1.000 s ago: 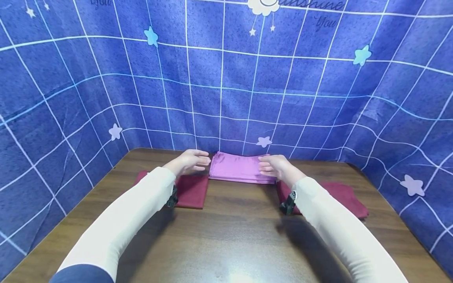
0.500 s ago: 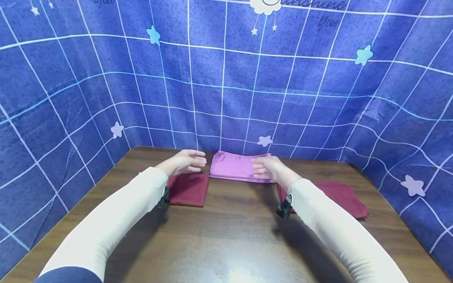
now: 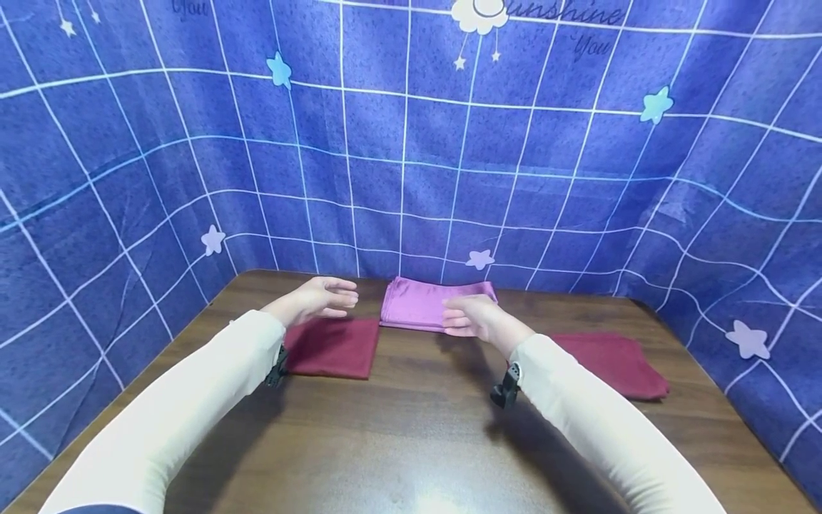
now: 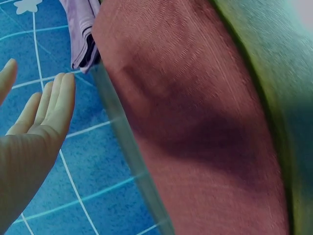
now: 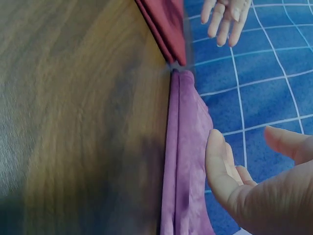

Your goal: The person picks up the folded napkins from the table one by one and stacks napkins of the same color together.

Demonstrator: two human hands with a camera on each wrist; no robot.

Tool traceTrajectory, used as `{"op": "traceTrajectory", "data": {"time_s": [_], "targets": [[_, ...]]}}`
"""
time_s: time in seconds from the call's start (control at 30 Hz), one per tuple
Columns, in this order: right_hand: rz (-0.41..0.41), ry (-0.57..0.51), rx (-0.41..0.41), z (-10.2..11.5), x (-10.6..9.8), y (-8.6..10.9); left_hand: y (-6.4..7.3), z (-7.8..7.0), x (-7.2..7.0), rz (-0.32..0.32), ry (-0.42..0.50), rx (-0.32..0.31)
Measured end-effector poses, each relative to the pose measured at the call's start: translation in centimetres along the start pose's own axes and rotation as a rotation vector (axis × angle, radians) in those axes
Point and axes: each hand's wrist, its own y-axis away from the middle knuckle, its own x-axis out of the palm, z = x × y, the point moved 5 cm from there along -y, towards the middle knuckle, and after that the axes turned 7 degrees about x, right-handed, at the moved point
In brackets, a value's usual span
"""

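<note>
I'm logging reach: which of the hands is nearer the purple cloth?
Right. The right hand is at the right part of the purple cloth; the left hand is apart, beyond its left end.

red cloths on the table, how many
2: left red cloth, left of the purple cloth; right red cloth, right of it, partly behind the right sleeve. Folds may hide more.

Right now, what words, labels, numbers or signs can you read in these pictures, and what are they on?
"unshine": blue backdrop, beside the cloud.
"You": same backdrop, below that word.
"You": backdrop, upper left, at the picture's edge.
I can read nothing on the purple cloth or the red cloths.
</note>
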Motion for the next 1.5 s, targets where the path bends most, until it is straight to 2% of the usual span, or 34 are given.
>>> {"op": "traceTrajectory", "data": {"time_s": [0.07,0.17,0.47,0.7,0.97,1.5], "targets": [[-0.032,0.014,0.025,0.0,0.9,0.8,0.3,0.2,-0.3,-0.002,-0.011,-0.004],[-0.036,-0.001,0.039,-0.2,1.6,0.9,0.8,0.4,-0.7,0.007,-0.026,-0.002],[0.035,-0.018,0.050,-0.6,3.5,1.0,2.2,1.2,-2.0,0.033,-0.015,0.001],[0.053,-0.013,0.054,-0.9,4.6,1.0,3.1,1.5,-3.1,0.015,0.000,-0.010],[0.057,-0.048,0.067,-1.0,5.8,0.7,4.0,1.9,-4.0,0.026,-0.010,-0.006],[0.091,-0.070,0.083,-1.0,8.3,0.3,6.2,2.4,-6.6,-0.014,0.006,-0.022]]}}
